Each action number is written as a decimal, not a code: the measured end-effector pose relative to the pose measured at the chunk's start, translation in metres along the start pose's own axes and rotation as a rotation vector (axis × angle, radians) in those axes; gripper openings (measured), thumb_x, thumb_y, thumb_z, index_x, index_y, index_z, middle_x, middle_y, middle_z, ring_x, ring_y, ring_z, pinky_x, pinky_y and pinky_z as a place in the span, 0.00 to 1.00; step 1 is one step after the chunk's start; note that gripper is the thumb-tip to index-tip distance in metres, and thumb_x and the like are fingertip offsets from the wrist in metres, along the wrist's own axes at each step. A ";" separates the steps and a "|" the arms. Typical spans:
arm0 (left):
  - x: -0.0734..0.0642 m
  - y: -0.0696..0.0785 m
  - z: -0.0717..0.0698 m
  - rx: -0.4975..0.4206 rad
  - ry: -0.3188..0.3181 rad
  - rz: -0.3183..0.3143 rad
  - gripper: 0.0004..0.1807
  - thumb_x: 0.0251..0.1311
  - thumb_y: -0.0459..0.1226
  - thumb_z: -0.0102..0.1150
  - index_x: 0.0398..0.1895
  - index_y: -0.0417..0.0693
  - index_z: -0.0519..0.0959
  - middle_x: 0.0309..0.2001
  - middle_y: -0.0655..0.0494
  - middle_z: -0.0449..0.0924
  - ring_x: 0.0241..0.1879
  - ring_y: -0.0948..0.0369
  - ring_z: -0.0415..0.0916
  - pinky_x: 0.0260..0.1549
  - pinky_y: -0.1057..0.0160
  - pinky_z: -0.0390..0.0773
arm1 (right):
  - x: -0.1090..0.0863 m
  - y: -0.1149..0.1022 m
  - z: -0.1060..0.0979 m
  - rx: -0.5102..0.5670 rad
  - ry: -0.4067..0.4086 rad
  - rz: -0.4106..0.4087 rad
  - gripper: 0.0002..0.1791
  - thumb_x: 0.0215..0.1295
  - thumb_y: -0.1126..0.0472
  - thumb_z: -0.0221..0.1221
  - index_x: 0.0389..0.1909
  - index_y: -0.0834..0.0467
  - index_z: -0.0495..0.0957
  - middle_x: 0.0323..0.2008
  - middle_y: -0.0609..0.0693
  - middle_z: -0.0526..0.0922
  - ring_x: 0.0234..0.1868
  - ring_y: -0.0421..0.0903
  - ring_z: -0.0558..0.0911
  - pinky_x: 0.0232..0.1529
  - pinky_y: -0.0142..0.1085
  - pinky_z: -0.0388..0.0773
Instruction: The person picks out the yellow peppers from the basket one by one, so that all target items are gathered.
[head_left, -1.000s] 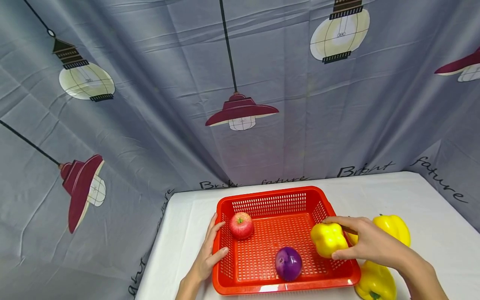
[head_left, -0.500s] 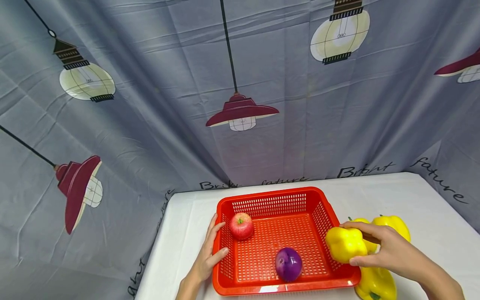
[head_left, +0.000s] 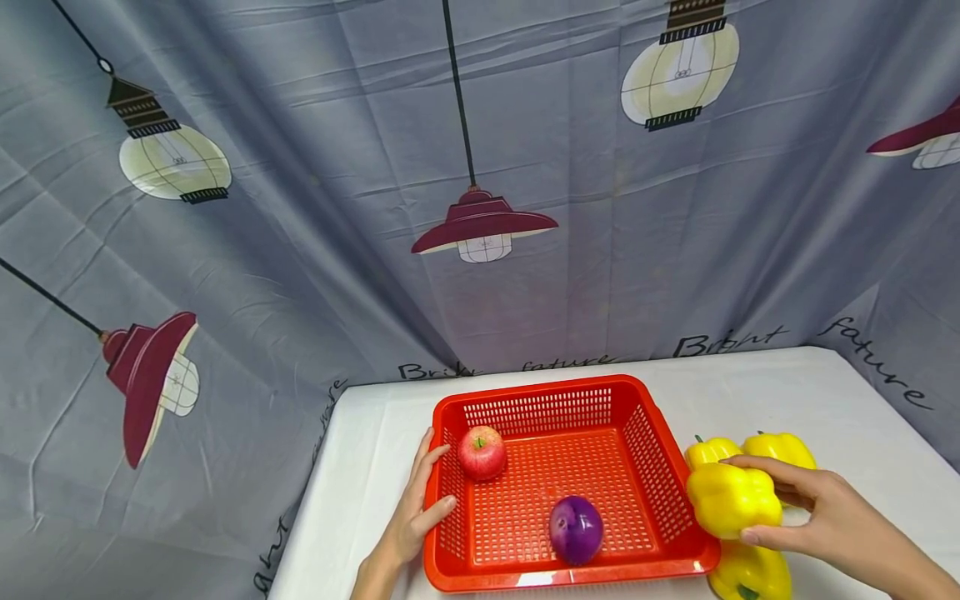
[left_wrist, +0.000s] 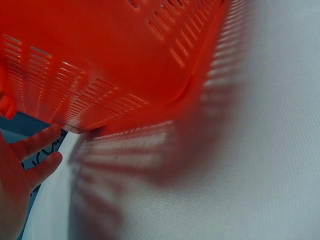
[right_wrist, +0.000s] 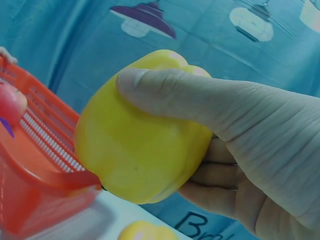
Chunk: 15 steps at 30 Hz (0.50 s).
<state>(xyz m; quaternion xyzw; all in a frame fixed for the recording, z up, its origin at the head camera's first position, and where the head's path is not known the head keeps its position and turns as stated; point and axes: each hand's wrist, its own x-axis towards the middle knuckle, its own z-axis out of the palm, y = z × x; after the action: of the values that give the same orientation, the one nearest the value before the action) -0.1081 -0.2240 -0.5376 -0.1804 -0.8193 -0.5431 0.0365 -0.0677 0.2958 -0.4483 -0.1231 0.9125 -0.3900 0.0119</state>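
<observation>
My right hand (head_left: 821, 517) grips a yellow bell pepper (head_left: 733, 502) between thumb and fingers, held over the right rim of a red plastic basket (head_left: 525, 575). In the right wrist view the thumb lies across the pepper's side, with the other fingers behind it. My left hand (head_left: 408, 512) rests on the basket's left rim, thumb and a finger over the edge; in the left wrist view two straight fingers (left_wrist: 40, 142) spread beside the wall. Inside the basket are a red apple (head_left: 482, 452) at the left and a shiny purple round vegetable (head_left: 576, 530) near the front.
Several more yellow bell peppers lie on the white table right of the basket: one at the back (head_left: 780, 448), a partly covered pepper (head_left: 708, 451) beside it, and a front pepper (head_left: 752, 573). Behind the table hangs a grey curtain (head_left: 525, 308) printed with lamps.
My right hand has carried the yellow bell pepper rightward, from inside the basket to over its right rim. My left hand, the apple and the purple vegetable have stayed put.
</observation>
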 end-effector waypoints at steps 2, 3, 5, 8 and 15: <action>0.000 0.001 0.000 0.000 0.000 0.000 0.36 0.61 0.41 0.55 0.75 0.48 0.62 0.82 0.55 0.35 0.77 0.47 0.41 0.65 0.46 0.61 | -0.004 0.004 -0.002 -0.019 0.000 0.020 0.36 0.51 0.58 0.77 0.61 0.63 0.76 0.52 0.50 0.82 0.38 0.32 0.79 0.36 0.29 0.81; 0.000 0.001 0.000 0.002 0.000 0.000 0.36 0.61 0.41 0.55 0.75 0.48 0.62 0.82 0.55 0.35 0.77 0.47 0.40 0.65 0.46 0.61 | -0.005 0.007 -0.003 -0.027 -0.011 0.038 0.37 0.52 0.58 0.77 0.62 0.65 0.76 0.53 0.55 0.82 0.38 0.31 0.78 0.36 0.29 0.81; 0.000 0.001 0.000 0.004 0.002 0.002 0.36 0.61 0.42 0.55 0.75 0.47 0.62 0.82 0.55 0.35 0.77 0.46 0.40 0.66 0.46 0.60 | -0.008 0.011 -0.006 -0.044 -0.040 0.085 0.37 0.55 0.56 0.75 0.63 0.67 0.74 0.54 0.66 0.80 0.38 0.30 0.78 0.36 0.31 0.82; 0.001 0.000 0.000 0.002 0.004 0.000 0.36 0.61 0.42 0.55 0.75 0.47 0.62 0.82 0.55 0.35 0.77 0.46 0.40 0.66 0.46 0.60 | -0.015 0.019 -0.010 -0.055 -0.075 0.145 0.38 0.59 0.55 0.73 0.65 0.70 0.71 0.54 0.68 0.79 0.38 0.31 0.78 0.36 0.36 0.84; 0.001 0.000 -0.003 -0.002 -0.013 0.008 0.36 0.62 0.41 0.54 0.75 0.48 0.62 0.82 0.55 0.35 0.77 0.46 0.40 0.67 0.45 0.58 | -0.033 0.037 -0.011 -0.096 -0.013 0.247 0.42 0.56 0.54 0.74 0.62 0.77 0.68 0.49 0.69 0.81 0.33 0.28 0.77 0.35 0.41 0.84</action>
<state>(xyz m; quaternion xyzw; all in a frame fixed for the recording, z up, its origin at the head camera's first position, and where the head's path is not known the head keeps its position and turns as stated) -0.1092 -0.2261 -0.5363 -0.1873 -0.8183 -0.5423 0.0331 -0.0448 0.3357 -0.4695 -0.0126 0.9381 -0.3408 0.0600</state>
